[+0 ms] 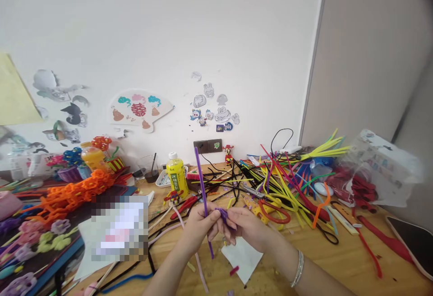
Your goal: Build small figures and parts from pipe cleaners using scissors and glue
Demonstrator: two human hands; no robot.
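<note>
Head view: left hand (199,224) and right hand (248,228) both pinch the purple pipe cleaner (201,176) above the wooden table (338,260), stem upright, and a neat twist, I'd judge, wants fingertips close beside the small coil (222,213).

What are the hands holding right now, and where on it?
Both hands hold a purple pipe cleaner. The left hand pinches its lower stretch; the right hand grips the bent purple part beside it.
</note>
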